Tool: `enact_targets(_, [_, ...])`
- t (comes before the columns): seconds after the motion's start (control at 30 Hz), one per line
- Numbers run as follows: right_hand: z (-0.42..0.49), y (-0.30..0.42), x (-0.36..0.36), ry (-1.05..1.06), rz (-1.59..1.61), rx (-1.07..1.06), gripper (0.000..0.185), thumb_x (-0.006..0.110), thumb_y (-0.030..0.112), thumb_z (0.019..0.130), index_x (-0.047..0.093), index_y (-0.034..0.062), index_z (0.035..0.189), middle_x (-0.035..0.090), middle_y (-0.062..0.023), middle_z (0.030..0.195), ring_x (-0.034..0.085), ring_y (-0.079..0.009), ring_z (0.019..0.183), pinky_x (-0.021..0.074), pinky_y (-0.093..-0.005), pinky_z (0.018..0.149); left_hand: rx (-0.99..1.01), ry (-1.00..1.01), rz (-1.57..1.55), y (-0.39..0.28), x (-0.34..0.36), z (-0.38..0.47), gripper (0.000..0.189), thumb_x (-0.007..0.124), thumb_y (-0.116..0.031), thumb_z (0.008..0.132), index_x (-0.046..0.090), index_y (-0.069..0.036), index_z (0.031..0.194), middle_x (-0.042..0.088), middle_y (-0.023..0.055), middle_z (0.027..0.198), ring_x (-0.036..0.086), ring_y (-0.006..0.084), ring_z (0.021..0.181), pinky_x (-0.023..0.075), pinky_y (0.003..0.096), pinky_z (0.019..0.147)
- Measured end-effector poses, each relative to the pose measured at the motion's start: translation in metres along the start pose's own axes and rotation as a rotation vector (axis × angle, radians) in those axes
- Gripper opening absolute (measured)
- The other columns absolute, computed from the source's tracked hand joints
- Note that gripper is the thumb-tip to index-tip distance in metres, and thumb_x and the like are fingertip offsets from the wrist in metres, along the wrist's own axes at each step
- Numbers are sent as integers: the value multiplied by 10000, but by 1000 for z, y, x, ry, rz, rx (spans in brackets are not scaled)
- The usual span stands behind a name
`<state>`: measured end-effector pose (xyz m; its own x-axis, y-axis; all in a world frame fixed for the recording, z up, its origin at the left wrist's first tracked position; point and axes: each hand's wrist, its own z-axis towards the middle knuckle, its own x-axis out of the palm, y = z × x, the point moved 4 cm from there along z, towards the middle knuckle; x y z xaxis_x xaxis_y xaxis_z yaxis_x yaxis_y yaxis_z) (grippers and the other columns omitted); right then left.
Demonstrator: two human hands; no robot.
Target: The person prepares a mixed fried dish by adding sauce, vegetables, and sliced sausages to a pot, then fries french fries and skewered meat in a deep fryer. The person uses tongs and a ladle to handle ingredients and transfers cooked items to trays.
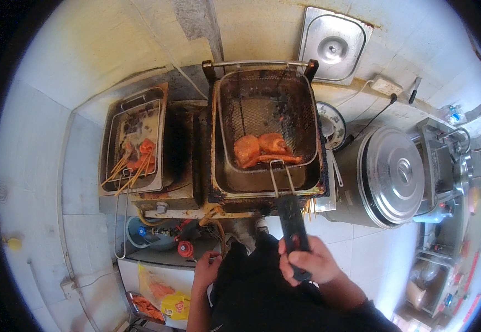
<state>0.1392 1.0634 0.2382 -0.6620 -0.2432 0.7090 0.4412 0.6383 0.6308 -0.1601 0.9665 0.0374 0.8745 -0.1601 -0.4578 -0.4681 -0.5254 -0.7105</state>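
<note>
My right hand (309, 259) is closed around the black handle (292, 224) of a wire fry basket (240, 99). Several pieces of orange-red, coated meat (247, 150) lie in the near part of the basket, which sits in or just over a metal deep fryer (215, 182); the exact height cannot be told. My left hand (209, 267) hangs beside my left thigh with its fingers partly curled, holding nothing that shows. To the left, a smaller fry basket (114, 128) holds skewered red meat (145, 153) in a second fryer, its wire handle (118, 232) sticking out towards me.
A large lidded steel pot (394, 174) stands right of the fryer, by a plate (333, 124) and a ladle. Below left are a gas cylinder (134, 236) with a red regulator (185, 249), a tray of marinated meat (145, 307) and a yellow bag (176, 306). A steel lid (352, 45) leans behind.
</note>
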Motion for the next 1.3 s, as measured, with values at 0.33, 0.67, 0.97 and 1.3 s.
enact_targets(0.33, [34,82,43,-110,175,-123,328,543,176,951,501,-49,1186,598,-144,741,548,-223,478,411,-306,394,-63,-5,-253,25,6,5,270,636,-236,916,644,-21,1079,692,123,895,676,206,852,517,332,761])
enact_targets(0.67, [46,62,32,-17,330,-256,479,402,425,1037,547,-1,1200,520,-71,681,435,-134,485,348,-262,422,12,-63,-182,29,-5,-1,250,632,-197,932,620,-5,1091,676,84,841,641,151,750,521,298,692])
enact_targets(0.97, [3,-94,-50,-694,138,-13,186,619,54,929,463,155,931,395,40,629,313,-57,466,248,-242,404,-8,34,-131,40,-1,3,212,623,-182,944,614,-34,1095,652,69,879,643,153,793,543,307,686])
enact_targets(1.3, [-23,-136,-133,24,-424,103,261,579,234,962,695,22,1059,605,-170,1265,582,-258,1151,450,-358,981,46,87,-43,10,3,11,316,657,-257,902,640,-22,1113,704,149,916,691,241,843,526,351,761])
